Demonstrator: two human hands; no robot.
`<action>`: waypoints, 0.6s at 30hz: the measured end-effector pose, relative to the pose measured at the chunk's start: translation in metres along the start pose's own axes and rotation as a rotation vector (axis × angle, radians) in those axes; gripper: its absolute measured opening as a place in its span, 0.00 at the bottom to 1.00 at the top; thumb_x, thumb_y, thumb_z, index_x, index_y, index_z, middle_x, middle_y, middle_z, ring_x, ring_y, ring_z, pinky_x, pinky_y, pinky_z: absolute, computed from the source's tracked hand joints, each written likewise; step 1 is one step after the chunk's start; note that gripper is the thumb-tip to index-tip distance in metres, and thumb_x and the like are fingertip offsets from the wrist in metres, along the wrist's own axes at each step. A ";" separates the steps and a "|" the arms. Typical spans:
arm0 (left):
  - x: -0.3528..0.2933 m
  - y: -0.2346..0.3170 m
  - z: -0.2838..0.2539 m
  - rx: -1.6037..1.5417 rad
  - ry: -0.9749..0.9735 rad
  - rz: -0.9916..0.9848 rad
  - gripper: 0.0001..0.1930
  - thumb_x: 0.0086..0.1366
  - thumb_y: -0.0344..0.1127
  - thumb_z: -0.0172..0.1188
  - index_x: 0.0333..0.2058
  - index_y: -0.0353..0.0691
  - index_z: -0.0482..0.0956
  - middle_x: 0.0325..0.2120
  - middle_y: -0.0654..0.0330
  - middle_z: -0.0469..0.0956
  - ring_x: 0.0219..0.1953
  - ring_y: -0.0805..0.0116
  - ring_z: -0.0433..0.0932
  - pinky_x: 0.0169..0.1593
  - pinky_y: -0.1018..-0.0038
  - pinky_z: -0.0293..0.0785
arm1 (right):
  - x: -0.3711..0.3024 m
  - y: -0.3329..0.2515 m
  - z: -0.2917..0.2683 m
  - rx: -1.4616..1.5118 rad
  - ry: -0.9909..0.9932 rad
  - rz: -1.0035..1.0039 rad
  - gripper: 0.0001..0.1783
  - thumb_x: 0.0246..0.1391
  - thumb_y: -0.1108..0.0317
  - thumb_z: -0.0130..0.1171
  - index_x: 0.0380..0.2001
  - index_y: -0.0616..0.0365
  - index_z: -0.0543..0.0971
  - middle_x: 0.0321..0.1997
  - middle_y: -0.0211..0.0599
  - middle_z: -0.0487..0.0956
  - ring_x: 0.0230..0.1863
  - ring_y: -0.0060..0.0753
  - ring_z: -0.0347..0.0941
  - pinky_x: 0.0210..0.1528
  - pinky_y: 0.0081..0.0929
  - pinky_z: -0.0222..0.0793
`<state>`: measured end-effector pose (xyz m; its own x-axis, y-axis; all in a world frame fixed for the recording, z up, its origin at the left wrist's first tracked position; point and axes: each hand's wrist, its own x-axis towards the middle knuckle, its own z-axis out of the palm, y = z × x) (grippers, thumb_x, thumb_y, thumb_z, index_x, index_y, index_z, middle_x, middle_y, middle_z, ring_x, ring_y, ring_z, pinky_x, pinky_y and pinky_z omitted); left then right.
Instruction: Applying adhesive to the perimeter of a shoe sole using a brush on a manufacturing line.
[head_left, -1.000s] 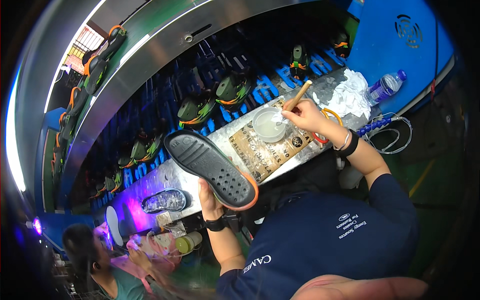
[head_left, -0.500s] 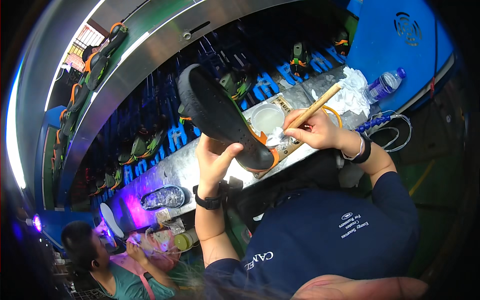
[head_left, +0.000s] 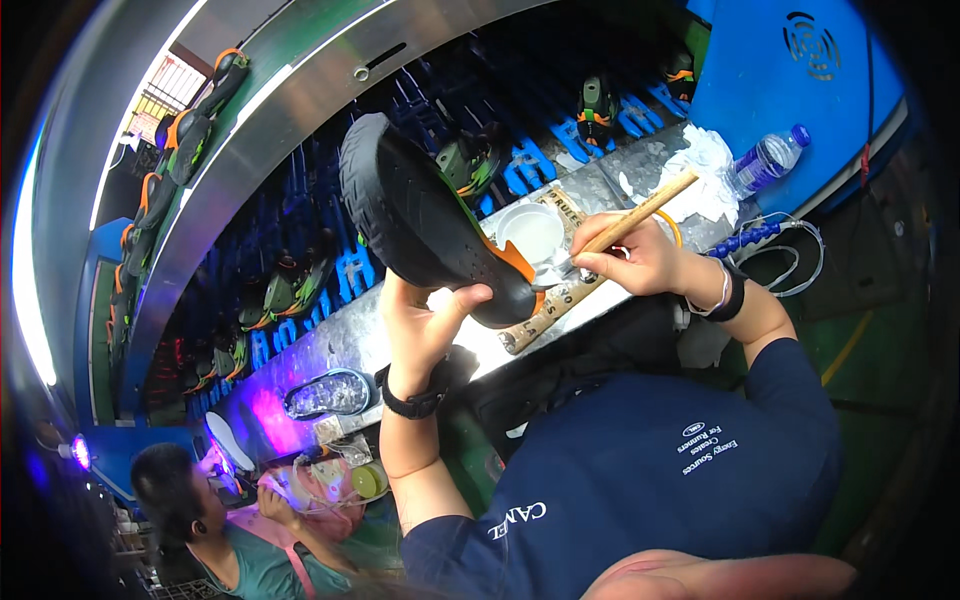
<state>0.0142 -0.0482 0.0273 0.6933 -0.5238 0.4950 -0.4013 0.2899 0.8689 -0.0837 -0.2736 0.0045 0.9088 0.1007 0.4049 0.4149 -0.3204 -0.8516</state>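
My left hand (head_left: 425, 325) grips a black shoe (head_left: 415, 215) with orange and green trim from below, thumb along its near side. The shoe is tilted, its broad dark end pointing up and to the left. My right hand (head_left: 635, 258) is closed round the wooden handle of a brush (head_left: 645, 212). White bristles at the brush's lower end are close to the shoe's orange edge; whether they touch it I cannot tell. Just beyond the brush tip, a white bowl (head_left: 530, 232) of pale liquid sits on the metal bench (head_left: 375, 320).
A paper-wrapped roll (head_left: 555, 312) lies beneath the brush. Crumpled white paper (head_left: 695, 175) and a plastic bottle (head_left: 772, 160) are at the right. Blue racks (head_left: 528, 168) carrying shoes line the far side. A sole-shaped tray (head_left: 328, 394) lies left; a co-worker (head_left: 170, 490) sits beyond.
The shoe has moved slightly left and turned, with more of its orange side showing. My left hand went with it. My right hand and the brush have barely shifted.
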 end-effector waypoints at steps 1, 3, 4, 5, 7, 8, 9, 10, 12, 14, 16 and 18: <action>-0.001 0.000 -0.002 0.109 -0.008 0.033 0.22 0.41 0.27 0.66 0.37 0.33 0.68 0.29 0.57 0.75 0.32 0.71 0.74 0.38 0.78 0.69 | -0.002 -0.002 0.001 0.023 0.011 0.009 0.05 0.44 0.76 0.53 0.28 0.62 0.72 0.27 0.35 0.72 0.27 0.22 0.67 0.30 0.18 0.62; -0.003 0.001 -0.002 0.217 -0.017 0.065 0.20 0.40 0.27 0.67 0.34 0.33 0.70 0.28 0.58 0.76 0.31 0.72 0.75 0.37 0.79 0.69 | -0.004 -0.001 0.002 0.050 0.030 0.003 0.04 0.44 0.76 0.53 0.27 0.63 0.72 0.27 0.34 0.72 0.26 0.21 0.67 0.28 0.18 0.61; -0.003 0.003 0.000 0.270 -0.012 0.103 0.18 0.40 0.28 0.68 0.32 0.33 0.72 0.26 0.59 0.76 0.30 0.73 0.75 0.35 0.79 0.69 | -0.004 -0.002 0.002 0.050 0.030 0.004 0.04 0.44 0.76 0.53 0.27 0.63 0.72 0.27 0.34 0.72 0.26 0.21 0.67 0.28 0.18 0.61; -0.002 0.005 0.002 0.322 -0.007 0.142 0.17 0.39 0.28 0.68 0.29 0.33 0.73 0.24 0.60 0.76 0.29 0.74 0.75 0.34 0.80 0.69 | -0.005 -0.004 0.003 0.057 0.035 -0.011 0.04 0.45 0.76 0.53 0.27 0.63 0.72 0.26 0.34 0.72 0.26 0.20 0.66 0.28 0.17 0.61; -0.002 0.006 0.005 0.317 -0.004 0.171 0.17 0.39 0.28 0.68 0.29 0.33 0.73 0.24 0.60 0.76 0.28 0.74 0.75 0.34 0.80 0.69 | -0.007 -0.006 0.004 0.063 0.042 -0.025 0.04 0.45 0.76 0.53 0.27 0.63 0.72 0.26 0.33 0.72 0.26 0.20 0.66 0.28 0.16 0.61; -0.002 0.007 0.007 0.312 0.002 0.201 0.16 0.39 0.28 0.68 0.28 0.33 0.74 0.23 0.60 0.76 0.27 0.74 0.75 0.33 0.79 0.69 | -0.009 -0.007 0.005 0.115 0.059 -0.010 0.04 0.45 0.75 0.53 0.28 0.63 0.72 0.26 0.33 0.72 0.25 0.19 0.66 0.27 0.16 0.61; -0.002 0.007 0.008 0.313 0.002 0.200 0.16 0.39 0.28 0.68 0.28 0.33 0.74 0.23 0.60 0.76 0.27 0.74 0.75 0.33 0.79 0.69 | -0.009 -0.008 0.006 0.167 0.073 0.005 0.04 0.46 0.75 0.53 0.28 0.64 0.72 0.25 0.32 0.72 0.25 0.18 0.65 0.26 0.15 0.60; -0.002 0.008 0.008 0.312 0.017 0.215 0.16 0.39 0.28 0.68 0.28 0.33 0.74 0.23 0.60 0.76 0.27 0.74 0.75 0.33 0.79 0.69 | -0.009 -0.010 0.007 0.168 0.073 0.005 0.04 0.46 0.75 0.53 0.28 0.64 0.72 0.25 0.32 0.72 0.25 0.18 0.65 0.26 0.15 0.60; -0.003 0.007 0.007 0.310 0.030 0.229 0.16 0.39 0.28 0.68 0.28 0.33 0.74 0.23 0.61 0.76 0.27 0.74 0.75 0.33 0.79 0.70 | -0.009 -0.015 0.007 0.404 0.084 0.163 0.05 0.46 0.74 0.53 0.28 0.64 0.71 0.24 0.32 0.71 0.24 0.17 0.65 0.25 0.13 0.60; -0.005 0.004 0.002 0.356 -0.041 0.225 0.18 0.39 0.28 0.68 0.31 0.32 0.73 0.26 0.59 0.76 0.29 0.72 0.75 0.35 0.78 0.70 | -0.010 -0.010 0.007 0.339 0.096 0.131 0.05 0.46 0.75 0.53 0.28 0.65 0.72 0.24 0.32 0.71 0.24 0.17 0.65 0.25 0.13 0.60; -0.006 0.002 0.000 0.235 -0.032 0.128 0.20 0.40 0.28 0.68 0.34 0.32 0.71 0.28 0.58 0.76 0.31 0.71 0.75 0.37 0.77 0.69 | -0.009 -0.006 0.007 0.274 0.106 0.099 0.05 0.46 0.75 0.53 0.27 0.65 0.72 0.24 0.32 0.71 0.24 0.17 0.65 0.25 0.13 0.60; -0.005 0.002 0.001 0.112 -0.023 0.031 0.22 0.41 0.28 0.67 0.36 0.32 0.69 0.30 0.57 0.75 0.33 0.70 0.74 0.38 0.77 0.69 | -0.007 -0.002 0.006 0.130 0.154 -0.043 0.03 0.44 0.76 0.53 0.25 0.64 0.72 0.21 0.29 0.71 0.21 0.13 0.64 0.22 0.11 0.59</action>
<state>0.0091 -0.0456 0.0262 0.6661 -0.5347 0.5200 -0.4877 0.2152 0.8461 -0.0910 -0.2678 0.0010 0.8768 -0.0372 0.4795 0.4644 -0.1941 -0.8641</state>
